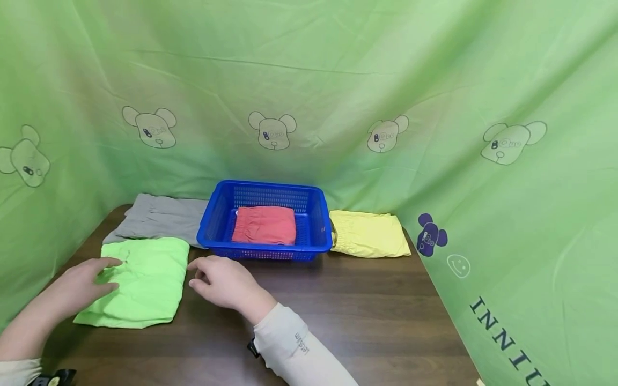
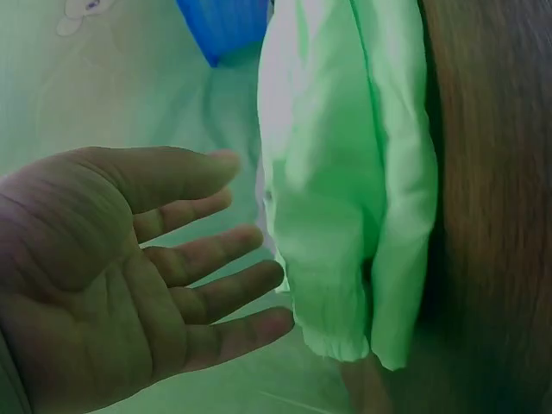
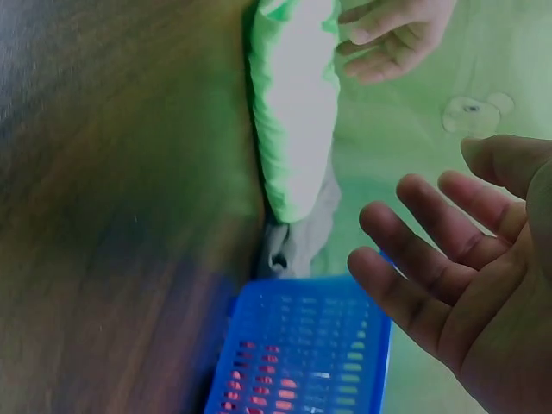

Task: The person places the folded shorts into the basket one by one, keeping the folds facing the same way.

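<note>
On the left of the table lies a folded bright green garment (image 1: 149, 281), its gathered elastic edge showing in the left wrist view. My left hand (image 1: 84, 284) hovers at its left edge, fingers spread and relaxed, holding nothing. Off the garment's right edge is my right hand (image 1: 224, 280), fingers loosely bent with nothing between them. In the right wrist view, that hand (image 3: 457, 259) shows its palm near the blue basket (image 3: 302, 336). A folded red garment (image 1: 264, 225) with an elastic waistband lies inside the basket.
A folded grey garment (image 1: 164, 217) lies behind the green one, left of the basket. To the basket's right is a folded yellow garment (image 1: 369, 234). Green curtain (image 1: 318, 75) printed with bear heads encloses the dark wooden table (image 1: 338, 311) at the back and sides.
</note>
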Demonstrator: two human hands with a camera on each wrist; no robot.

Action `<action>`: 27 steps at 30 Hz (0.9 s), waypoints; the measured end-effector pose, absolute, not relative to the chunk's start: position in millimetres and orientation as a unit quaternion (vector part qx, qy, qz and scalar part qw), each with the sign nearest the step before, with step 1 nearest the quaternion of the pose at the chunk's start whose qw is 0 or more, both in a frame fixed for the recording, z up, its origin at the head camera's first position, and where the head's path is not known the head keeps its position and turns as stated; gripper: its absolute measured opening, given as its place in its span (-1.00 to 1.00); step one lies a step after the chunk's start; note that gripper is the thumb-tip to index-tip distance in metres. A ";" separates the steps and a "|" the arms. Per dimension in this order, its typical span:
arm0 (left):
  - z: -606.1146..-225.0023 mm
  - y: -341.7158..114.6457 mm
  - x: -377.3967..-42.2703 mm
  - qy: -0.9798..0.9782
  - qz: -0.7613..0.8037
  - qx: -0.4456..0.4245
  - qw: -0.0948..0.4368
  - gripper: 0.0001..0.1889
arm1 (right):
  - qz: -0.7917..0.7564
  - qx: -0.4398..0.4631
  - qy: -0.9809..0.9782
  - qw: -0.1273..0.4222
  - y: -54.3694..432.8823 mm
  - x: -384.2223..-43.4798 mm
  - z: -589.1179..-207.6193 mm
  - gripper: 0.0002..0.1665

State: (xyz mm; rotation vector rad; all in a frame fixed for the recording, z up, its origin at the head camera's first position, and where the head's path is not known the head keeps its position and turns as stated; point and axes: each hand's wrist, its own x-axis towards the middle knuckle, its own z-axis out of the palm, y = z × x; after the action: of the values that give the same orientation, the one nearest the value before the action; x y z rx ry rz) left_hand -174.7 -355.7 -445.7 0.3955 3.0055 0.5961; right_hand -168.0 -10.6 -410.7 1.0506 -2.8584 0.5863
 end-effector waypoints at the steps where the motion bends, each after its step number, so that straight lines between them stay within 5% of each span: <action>1: -447.2 -357.9 -176.1 0.973 0.191 0.129 0.032 -0.33 | 0.181 0.341 -0.922 0.020 -12.9 -167.0 -411.3 -0.63; 27: -470.4 -365.3 -181.7 0.976 0.148 0.151 0.053 -0.30 | -0.039 0.392 -0.918 -0.034 -97.8 -153.1 -439.2 -0.48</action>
State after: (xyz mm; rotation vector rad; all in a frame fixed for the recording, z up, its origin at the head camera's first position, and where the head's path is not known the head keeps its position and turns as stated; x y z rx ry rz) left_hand -181.7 -365.3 -470.4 0.4600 2.9673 0.4485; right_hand -153.1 -97.8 -439.2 1.2603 -2.9496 -0.1253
